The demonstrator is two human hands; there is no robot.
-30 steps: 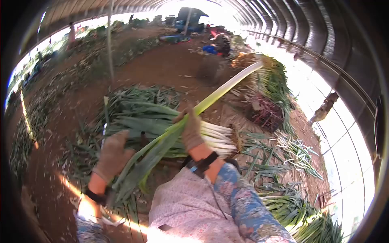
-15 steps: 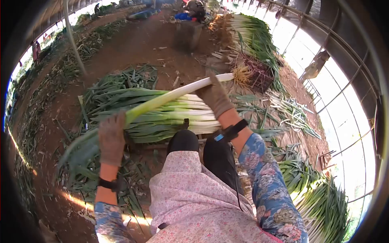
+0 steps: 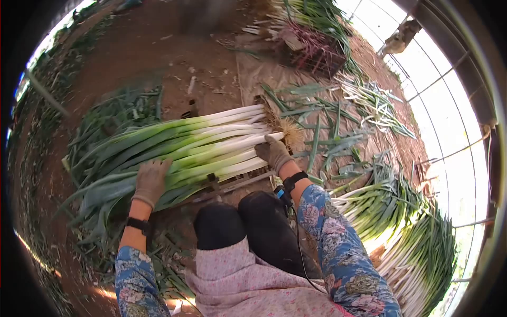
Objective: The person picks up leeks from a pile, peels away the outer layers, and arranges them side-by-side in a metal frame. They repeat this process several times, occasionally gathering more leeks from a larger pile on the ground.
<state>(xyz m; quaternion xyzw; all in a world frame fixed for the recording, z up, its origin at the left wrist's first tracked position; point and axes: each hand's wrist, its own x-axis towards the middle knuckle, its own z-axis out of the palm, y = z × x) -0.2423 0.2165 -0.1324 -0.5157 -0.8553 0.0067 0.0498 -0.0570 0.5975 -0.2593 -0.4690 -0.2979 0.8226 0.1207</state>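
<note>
A bundle of long green onions point(image 3: 211, 138) lies across a low frame point(image 3: 240, 183) before my knees, white stems and roots to the right, green leaves to the left. My left hand point(image 3: 151, 182), in a brown glove, has its fingers closed on the green part of one onion at the near side of the bundle. My right hand point(image 3: 274, 153), gloved too, holds the white end of that onion beside its tan roots point(image 3: 292, 134). The onion rests on top of the others.
Loose leaves point(image 3: 338, 142) lie on a sheet at the right. Behind it stands a dark crate point(image 3: 322, 61) with onions. More onion piles point(image 3: 417, 253) are at the lower right, and cut leaves point(image 3: 119, 113) lie at the left.
Both hands have come down with the onion, which was held raised and tilted above the bundle and now lies on it. The view has turned and tilted downward.
</note>
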